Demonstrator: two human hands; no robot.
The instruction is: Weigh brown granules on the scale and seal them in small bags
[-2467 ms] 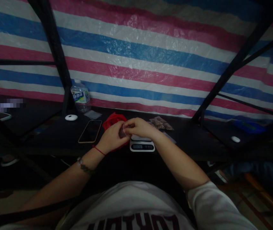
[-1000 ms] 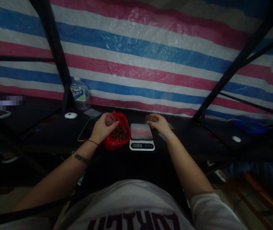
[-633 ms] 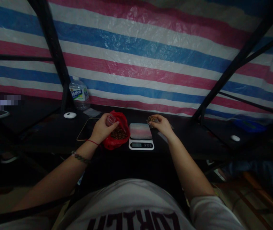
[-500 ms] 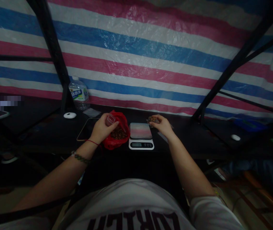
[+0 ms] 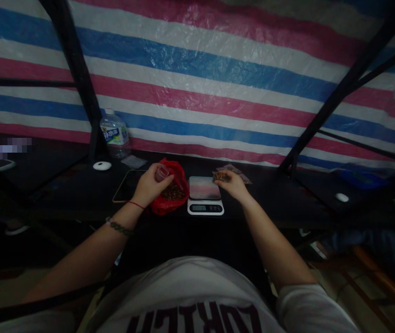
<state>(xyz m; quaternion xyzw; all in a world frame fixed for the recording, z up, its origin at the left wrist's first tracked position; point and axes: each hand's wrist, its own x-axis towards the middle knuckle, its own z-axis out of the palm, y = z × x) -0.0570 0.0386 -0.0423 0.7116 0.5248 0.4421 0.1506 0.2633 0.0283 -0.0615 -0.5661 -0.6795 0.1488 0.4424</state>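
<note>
My left hand (image 5: 151, 184) is closed around a small clear plastic cup (image 5: 162, 173), over a red plastic bag (image 5: 181, 178). Inside the open bag lie many small brown bean-like pieces (image 5: 174, 192). To the right of the bag stands a white kitchen scale (image 5: 205, 188) with a bare metal plate; the display digits are too small to read. My right hand (image 5: 232, 184) pinches a small clear bag of brown pieces (image 5: 221, 176) by the plate's right edge. Several more small clear bags (image 5: 236, 170) lie behind that hand.
A large clear water bottle (image 5: 114, 134) stands at the back left, with a flat clear packet (image 5: 134, 161) beside it. A phone (image 5: 124, 187) lies left of the red bag. White oval objects (image 5: 102, 166) sit on the black table; dark frame posts (image 5: 79, 78) rise at both sides.
My right hand has come slightly nearer, uncovering the small bags behind it. The small bag is still in its fingers. My left hand with the cup has hardly moved.
</note>
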